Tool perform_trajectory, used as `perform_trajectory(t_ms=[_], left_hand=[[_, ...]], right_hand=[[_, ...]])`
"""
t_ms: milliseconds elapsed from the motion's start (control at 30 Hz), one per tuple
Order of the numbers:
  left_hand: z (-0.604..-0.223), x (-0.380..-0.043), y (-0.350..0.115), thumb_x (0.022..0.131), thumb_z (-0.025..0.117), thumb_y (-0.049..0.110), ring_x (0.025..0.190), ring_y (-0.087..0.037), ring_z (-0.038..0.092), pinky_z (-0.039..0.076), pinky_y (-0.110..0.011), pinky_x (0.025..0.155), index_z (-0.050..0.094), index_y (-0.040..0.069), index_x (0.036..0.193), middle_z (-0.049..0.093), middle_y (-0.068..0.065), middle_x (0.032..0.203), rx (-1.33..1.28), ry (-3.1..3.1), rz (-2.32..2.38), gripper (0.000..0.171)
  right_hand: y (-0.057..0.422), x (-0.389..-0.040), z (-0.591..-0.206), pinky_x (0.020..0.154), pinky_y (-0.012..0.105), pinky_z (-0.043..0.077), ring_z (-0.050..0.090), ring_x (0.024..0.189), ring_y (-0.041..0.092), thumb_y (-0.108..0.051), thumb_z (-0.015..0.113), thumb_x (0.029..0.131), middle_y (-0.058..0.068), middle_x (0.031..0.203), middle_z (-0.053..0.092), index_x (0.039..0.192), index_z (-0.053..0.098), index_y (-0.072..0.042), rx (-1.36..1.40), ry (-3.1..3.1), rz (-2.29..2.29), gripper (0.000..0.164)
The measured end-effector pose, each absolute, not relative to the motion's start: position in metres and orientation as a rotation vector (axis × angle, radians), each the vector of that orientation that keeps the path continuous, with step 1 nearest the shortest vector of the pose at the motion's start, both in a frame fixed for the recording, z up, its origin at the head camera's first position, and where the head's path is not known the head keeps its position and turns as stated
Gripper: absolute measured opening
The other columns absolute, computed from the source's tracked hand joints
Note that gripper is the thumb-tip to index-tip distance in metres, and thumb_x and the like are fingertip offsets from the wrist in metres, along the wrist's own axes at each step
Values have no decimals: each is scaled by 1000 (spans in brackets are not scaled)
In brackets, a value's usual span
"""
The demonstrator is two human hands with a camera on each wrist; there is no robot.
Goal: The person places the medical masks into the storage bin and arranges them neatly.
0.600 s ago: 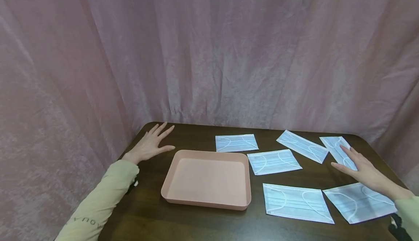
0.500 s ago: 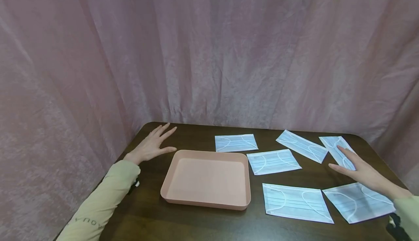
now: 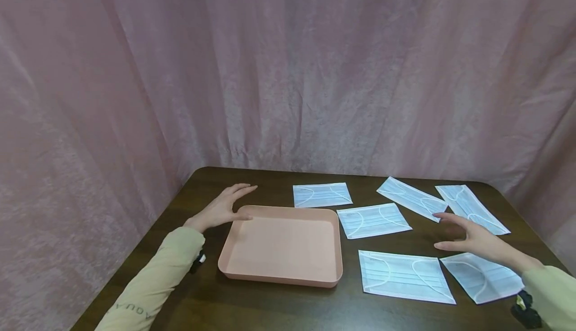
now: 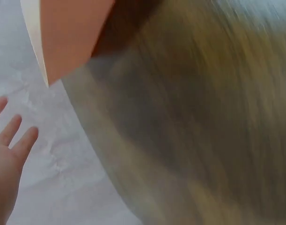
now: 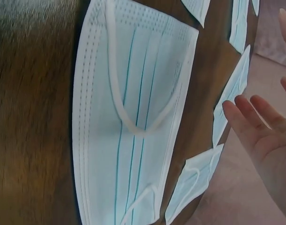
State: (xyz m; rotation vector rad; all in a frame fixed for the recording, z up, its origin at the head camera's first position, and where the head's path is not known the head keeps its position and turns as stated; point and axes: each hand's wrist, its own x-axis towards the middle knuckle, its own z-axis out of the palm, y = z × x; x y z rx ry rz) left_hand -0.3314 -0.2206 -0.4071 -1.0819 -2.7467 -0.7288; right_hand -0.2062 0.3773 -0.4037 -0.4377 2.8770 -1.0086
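My left hand (image 3: 218, 212) is at the far left corner of the pink rectangular tray (image 3: 283, 251), its thumb overlapping the rim in the head view. It holds nothing, with fingers extended. In the left wrist view a corner of the tray shows beyond the fingers. My right hand (image 3: 477, 238), also holding nothing, hovers with thumb and fingers apart among several light blue face masks. Its fingertips overlap the end of the slanted mask (image 3: 411, 198). Below the wrist lies the near right mask (image 3: 483, 277), partly hidden by the arm. White ear loops lie across the masks.
Other masks lie flat right of and behind the tray: one near the front (image 3: 407, 277), one beside the tray's far right corner (image 3: 373, 221), one behind it (image 3: 321, 195), one at far right (image 3: 470, 208). A pink curtain (image 3: 288, 71) hangs behind the dark wooden table (image 3: 252, 311).
My left hand has moved right and slightly nearer, onto the tray's far left corner. My right hand has moved left and nearer, uncovering the far right mask. The masks stay in place.
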Motion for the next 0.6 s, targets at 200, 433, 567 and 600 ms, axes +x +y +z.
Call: perform_trajectory(t_ms=[200,433,567,600], left_hand=[[-416,-330,-213,73,74,37,117,-27,36,27,-55,90,46,16,132,43,-3,128,-1060,-2725,-1000,68],[-405,-316,-202,74,75,12,115,-37,39,26,-55,91,51,0,123,49,-17,121,-950,-2707,-1407,55],[-408,-318,-202,74,76,12,114,-34,41,26,-52,93,53,-1,120,52,-16,119,-860,-2733,-1461,54],[-412,-320,-203,74,76,14,113,-33,42,26,-52,93,54,-1,120,52,-14,119,-845,-2740,-1448,54]], right_hand=[[371,-207,-407,70,44,44,48,101,39,-24,72,78,26,119,45,128,41,2,-493,2804,-1075,65],[368,-209,-414,68,29,46,53,93,36,-22,73,76,22,111,51,120,46,6,-643,2725,-1079,58],[367,-210,-418,68,28,47,55,88,31,-20,73,76,17,105,54,114,50,7,-671,2664,-1086,52],[366,-210,-418,68,28,47,55,87,29,-21,74,76,16,103,54,113,51,6,-666,2656,-1082,52]])
